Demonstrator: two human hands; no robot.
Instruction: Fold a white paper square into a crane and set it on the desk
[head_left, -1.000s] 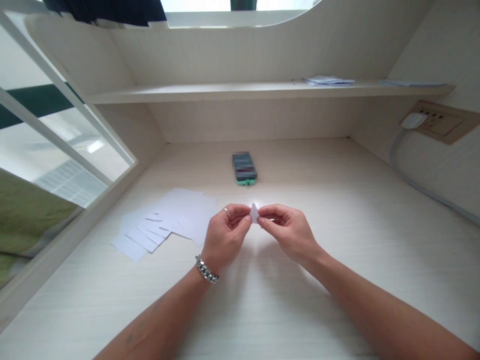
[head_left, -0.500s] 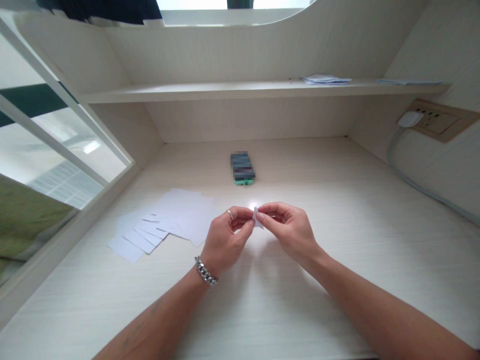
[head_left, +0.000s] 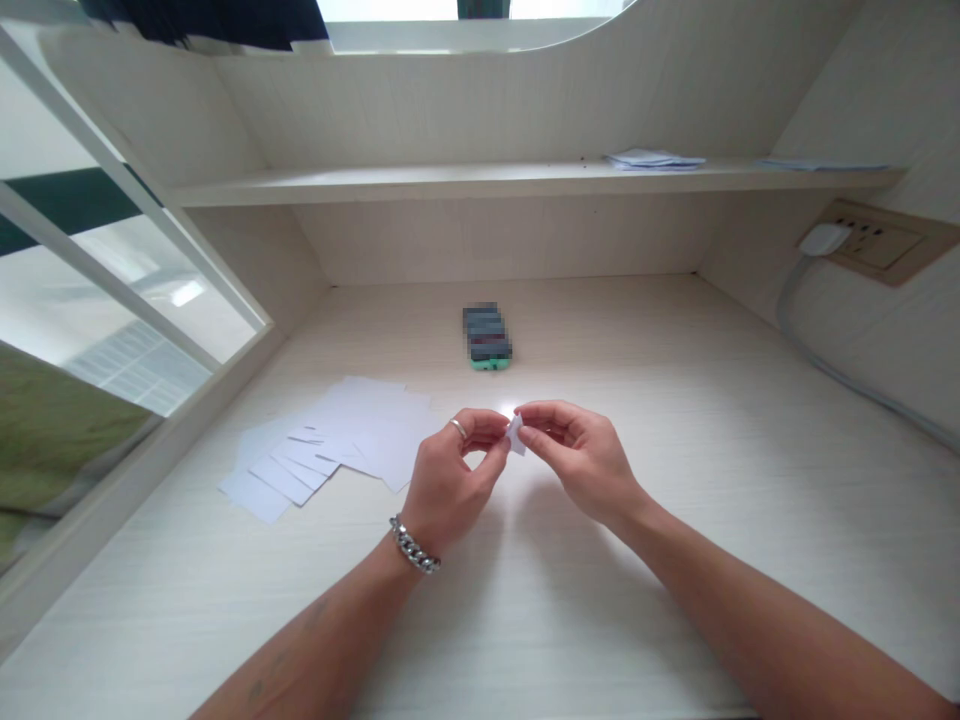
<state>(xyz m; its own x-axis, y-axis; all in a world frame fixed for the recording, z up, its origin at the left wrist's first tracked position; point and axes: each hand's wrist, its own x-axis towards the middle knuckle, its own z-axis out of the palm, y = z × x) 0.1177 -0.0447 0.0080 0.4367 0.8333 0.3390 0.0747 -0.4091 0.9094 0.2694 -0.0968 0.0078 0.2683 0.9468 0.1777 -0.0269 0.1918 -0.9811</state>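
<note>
A small folded piece of white paper (head_left: 517, 434) is held just above the desk, pinched from both sides. My left hand (head_left: 459, 475), with a ring and a chain bracelet, grips its left edge between thumb and fingertips. On the other side, the thumb and fingers of my right hand (head_left: 581, 455) close on the paper's right part. The fingers cover much of the paper, so its exact folded shape is hard to make out. Left of my hands, several white paper sheets (head_left: 382, 420) lie spread and overlapping on the desk.
A blurred dark object with a green end (head_left: 489, 340) lies beyond my hands. Papers (head_left: 654, 159) rest on the shelf (head_left: 450, 190) above. At right, a white plug (head_left: 823, 239) sits in the wall socket, its grey cable (head_left: 832, 375) trailing down. A white-framed partition (head_left: 247, 345) borders the left.
The folded paper has turned slightly between my fingertips and shifted a little to the right. Both hands keep their pinch; the sheets on the desk lie as before.
</note>
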